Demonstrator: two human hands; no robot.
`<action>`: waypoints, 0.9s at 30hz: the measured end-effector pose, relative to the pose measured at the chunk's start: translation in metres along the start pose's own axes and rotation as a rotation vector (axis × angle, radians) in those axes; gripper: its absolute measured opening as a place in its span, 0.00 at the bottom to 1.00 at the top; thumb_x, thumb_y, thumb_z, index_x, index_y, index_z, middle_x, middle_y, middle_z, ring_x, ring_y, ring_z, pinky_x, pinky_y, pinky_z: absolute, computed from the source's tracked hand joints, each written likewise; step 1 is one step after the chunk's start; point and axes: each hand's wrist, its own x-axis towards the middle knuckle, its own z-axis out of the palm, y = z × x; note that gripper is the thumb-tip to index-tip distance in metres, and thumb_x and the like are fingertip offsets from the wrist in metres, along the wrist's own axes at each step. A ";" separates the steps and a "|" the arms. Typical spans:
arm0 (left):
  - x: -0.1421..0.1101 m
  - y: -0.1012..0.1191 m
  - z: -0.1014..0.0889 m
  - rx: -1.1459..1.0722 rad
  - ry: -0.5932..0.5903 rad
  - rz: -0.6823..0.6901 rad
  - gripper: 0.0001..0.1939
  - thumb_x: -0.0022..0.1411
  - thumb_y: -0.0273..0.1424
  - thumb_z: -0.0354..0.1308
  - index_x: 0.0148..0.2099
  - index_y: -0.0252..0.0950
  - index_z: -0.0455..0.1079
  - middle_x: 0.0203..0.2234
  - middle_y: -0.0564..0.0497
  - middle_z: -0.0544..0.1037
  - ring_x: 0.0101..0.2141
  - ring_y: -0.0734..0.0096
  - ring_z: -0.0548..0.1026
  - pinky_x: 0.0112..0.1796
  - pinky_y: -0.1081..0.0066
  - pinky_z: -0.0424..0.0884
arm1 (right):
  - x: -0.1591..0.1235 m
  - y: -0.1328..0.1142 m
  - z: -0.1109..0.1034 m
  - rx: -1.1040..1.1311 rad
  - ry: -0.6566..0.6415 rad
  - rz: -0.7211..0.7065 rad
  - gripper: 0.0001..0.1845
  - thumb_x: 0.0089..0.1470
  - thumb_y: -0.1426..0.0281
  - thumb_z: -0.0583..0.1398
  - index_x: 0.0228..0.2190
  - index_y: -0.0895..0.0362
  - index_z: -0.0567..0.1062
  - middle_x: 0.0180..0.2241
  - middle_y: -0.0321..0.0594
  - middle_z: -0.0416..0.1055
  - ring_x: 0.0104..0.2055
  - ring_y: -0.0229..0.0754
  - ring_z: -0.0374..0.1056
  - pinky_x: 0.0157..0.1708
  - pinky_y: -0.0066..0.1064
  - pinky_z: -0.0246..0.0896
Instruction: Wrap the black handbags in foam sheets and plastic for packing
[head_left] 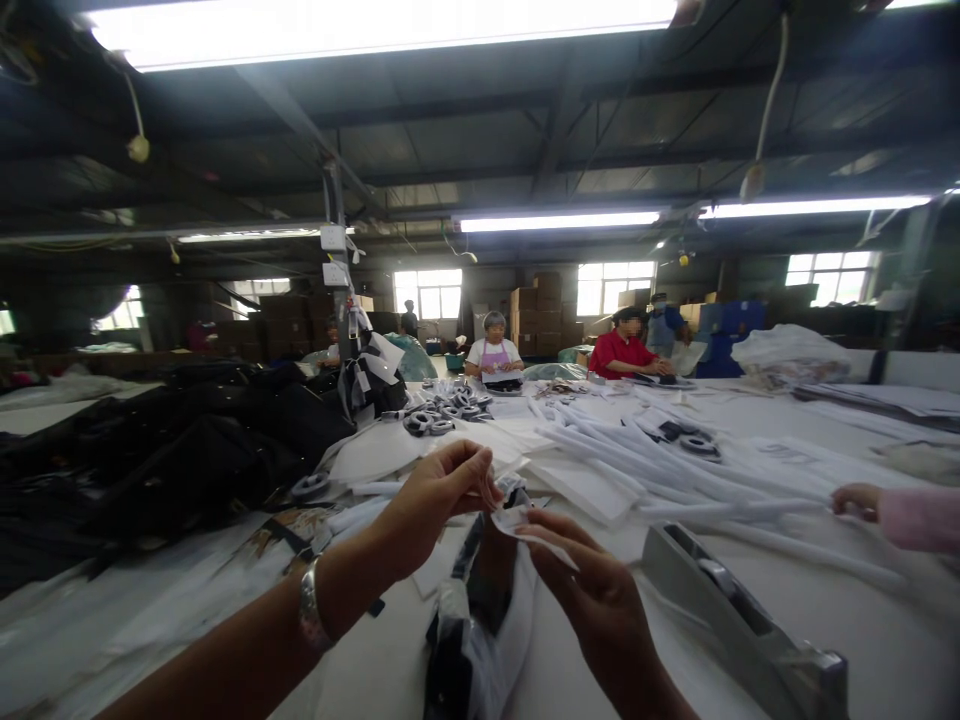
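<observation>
Two bare hands meet above a white tabletop (367, 660), both in a fingertip pinch. The left hand (450, 490), with a silvery bracelet (313, 605) behind it at the wrist, has its thumb and fingers drawn together on the upper end of a white strip (511, 520). The right hand (581, 580), slightly lower, grips the same strip between thumb and forefinger, its other fingers loosely curled. The strip is thin and limp; it may be paper or film, as the view is too blurred to tell. Directly below the hands, between the two forearms, lies a long dark-and-brown item (489, 585), partly covered in white wrapping (517, 640).

To the right of the right hand is a grey dispenser-like block (742, 620), well apart from its fingers. Farther right, another person's hand (856, 500) in a pink sleeve (919, 518) reaches in. Left of the left hand is a large heap of black goods (180, 470). Beyond both hands are grey and black rings (450, 405), and beyond the right hand a spread of long white rolls (660, 470). Farther off, two people sit working, one in a lavender apron (495, 357), one in a red top (619, 352).
</observation>
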 end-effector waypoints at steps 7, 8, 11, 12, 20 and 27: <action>0.002 -0.008 -0.003 -0.199 -0.007 -0.016 0.17 0.58 0.42 0.68 0.35 0.35 0.67 0.27 0.57 0.69 0.25 0.82 0.70 0.33 0.78 0.71 | -0.003 0.009 0.008 0.425 0.148 0.364 0.13 0.56 0.62 0.66 0.42 0.54 0.83 0.46 0.43 0.80 0.53 0.53 0.72 0.59 0.49 0.62; 0.001 -0.009 -0.003 -0.219 -0.010 -0.020 0.17 0.58 0.41 0.68 0.36 0.35 0.67 0.26 0.58 0.68 0.24 0.83 0.68 0.31 0.79 0.70 | -0.003 0.011 0.009 0.448 0.183 0.393 0.12 0.54 0.62 0.68 0.40 0.54 0.83 0.43 0.43 0.81 0.51 0.53 0.74 0.58 0.49 0.63; 0.000 -0.011 -0.002 -0.256 -0.023 -0.032 0.16 0.59 0.39 0.68 0.36 0.35 0.67 0.25 0.59 0.66 0.21 0.85 0.63 0.28 0.81 0.68 | -0.002 0.012 0.011 0.456 0.220 0.434 0.14 0.50 0.62 0.70 0.37 0.55 0.84 0.41 0.44 0.82 0.48 0.53 0.75 0.56 0.47 0.65; 0.000 -0.011 -0.002 -0.264 -0.025 -0.036 0.15 0.60 0.38 0.68 0.36 0.34 0.67 0.25 0.59 0.66 0.21 0.86 0.62 0.27 0.81 0.68 | -0.002 0.012 0.012 0.450 0.214 0.446 0.14 0.49 0.61 0.71 0.38 0.55 0.84 0.40 0.44 0.82 0.48 0.53 0.75 0.55 0.47 0.65; 0.002 -0.017 -0.002 -0.272 0.028 -0.059 0.18 0.56 0.39 0.70 0.36 0.34 0.67 0.24 0.60 0.66 0.20 0.87 0.60 0.26 0.81 0.67 | -0.007 0.019 0.017 0.365 0.266 0.426 0.14 0.48 0.60 0.71 0.35 0.55 0.85 0.38 0.47 0.82 0.44 0.53 0.77 0.49 0.43 0.71; 0.003 -0.021 -0.002 -0.251 0.073 -0.072 0.19 0.54 0.40 0.71 0.34 0.34 0.67 0.28 0.57 0.71 0.19 0.87 0.60 0.25 0.81 0.67 | -0.009 0.026 -0.004 -0.137 0.175 -0.336 0.13 0.55 0.75 0.65 0.40 0.48 0.82 0.41 0.40 0.81 0.44 0.46 0.78 0.45 0.34 0.75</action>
